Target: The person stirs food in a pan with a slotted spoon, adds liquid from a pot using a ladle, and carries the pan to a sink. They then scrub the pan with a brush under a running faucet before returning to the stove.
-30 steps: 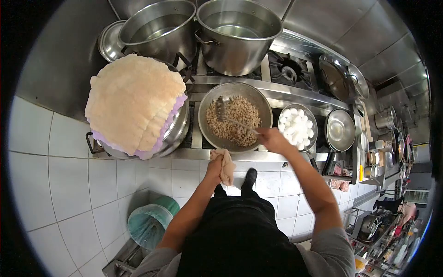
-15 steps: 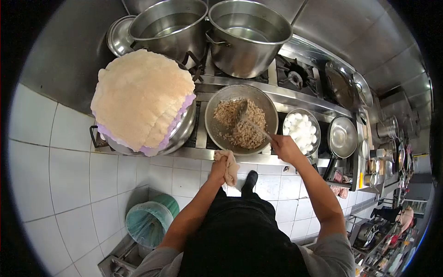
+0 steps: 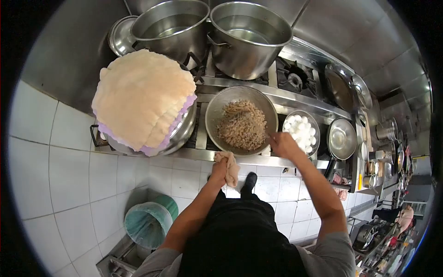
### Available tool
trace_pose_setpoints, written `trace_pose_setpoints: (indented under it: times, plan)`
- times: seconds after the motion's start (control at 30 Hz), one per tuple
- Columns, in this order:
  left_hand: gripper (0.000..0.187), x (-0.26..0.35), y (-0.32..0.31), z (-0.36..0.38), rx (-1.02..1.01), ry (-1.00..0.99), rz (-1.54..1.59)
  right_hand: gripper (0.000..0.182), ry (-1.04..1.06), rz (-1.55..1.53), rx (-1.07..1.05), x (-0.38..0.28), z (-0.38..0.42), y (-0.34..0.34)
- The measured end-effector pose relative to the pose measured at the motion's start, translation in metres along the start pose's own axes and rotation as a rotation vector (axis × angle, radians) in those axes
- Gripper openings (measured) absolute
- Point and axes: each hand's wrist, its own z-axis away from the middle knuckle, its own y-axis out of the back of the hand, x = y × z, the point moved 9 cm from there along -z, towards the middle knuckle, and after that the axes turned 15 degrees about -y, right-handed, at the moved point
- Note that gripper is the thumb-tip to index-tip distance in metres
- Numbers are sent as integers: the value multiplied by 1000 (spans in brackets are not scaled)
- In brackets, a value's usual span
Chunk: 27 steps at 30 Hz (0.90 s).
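My right hand [image 3: 283,145] is closed on the handle of a metal spoon, whose head is smeared by motion over the food. Crumbly brown food [image 3: 242,127], looking like cooked minced meat, is heaped in a wide metal bowl [image 3: 214,110] on the stove. At the bowl's near rim, my left hand [image 3: 219,171] grips a folded beige cloth [image 3: 232,172], the cloth's upper end right at the rim. To the right of the bowl, close to my right hand, a smaller metal pan [image 3: 315,121] holds several white, egg-like pieces [image 3: 301,131].
Left of the bowl, a large flat tan sheet [image 3: 143,99] with purple edging covers a big pot [image 3: 184,129]. Two tall pots [image 3: 170,44] [image 3: 251,55] of clear liquid stand behind. A frying pan [image 3: 342,138] sits at right; a lined bin [image 3: 146,226] is on the floor.
The spoon has swept through the brown food, which is now gathered in a heap toward the bowl's middle. My left hand and the cloth have stayed at the rim.
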Motion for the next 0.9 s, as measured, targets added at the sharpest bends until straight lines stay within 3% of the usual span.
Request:
trace_pose_setpoints:
  times: [0.13, 0.2, 0.27, 0.3, 0.33, 0.37, 0.4, 0.43, 0.47, 0.57, 0.63, 0.67, 0.73, 0.9]
  plan:
    - [34, 3, -6, -1, -50, 7, -50, 20, 76, 75, 73, 12, -48, 22]
    - [34, 3, -3, 1, -31, 24, -69, 19, 94, 115, 92, 33, -57, -4]
    - [35, 8, -7, 3, -68, -8, -28, 18, -135, 238, 74, 80, -58, -33]
    - [35, 9, -7, 4, -67, -8, -24, 15, 109, 241, 166, 61, -30, -38]
    - [34, 10, -9, 6, -65, 10, -39, 12, 71, 144, 246, 88, -22, -77]
    - [34, 11, -12, 4, -66, 25, -52, 12, -40, 320, 110, 75, -8, -98]
    - [34, 10, -13, 1, -71, 20, -44, 13, -24, 190, 209, 80, 3, -128]
    - [34, 4, -10, -4, -86, 27, -44, 15, 27, -101, 337, 42, 23, -97]
    - [34, -1, -5, -6, -102, 39, -53, 23, -525, -570, -79, 57, 22, -111]
    - [33, -7, -5, -10, -149, 52, -6, 24, -660, -756, -169, 49, 34, -81]
    - [32, -3, -10, -6, -157, 50, -12, 28, -372, -380, -47, 37, 32, -48]
    - [32, 0, -10, -3, -161, 48, -21, 28, -372, -381, -48, 37, 36, -41]
    - [32, 3, -12, -1, -150, 49, -21, 29, -165, -265, 85, 6, 49, 3]
    - [32, 2, -9, 0, -86, 47, 7, 36, -126, -190, 25, -9, 70, 41]
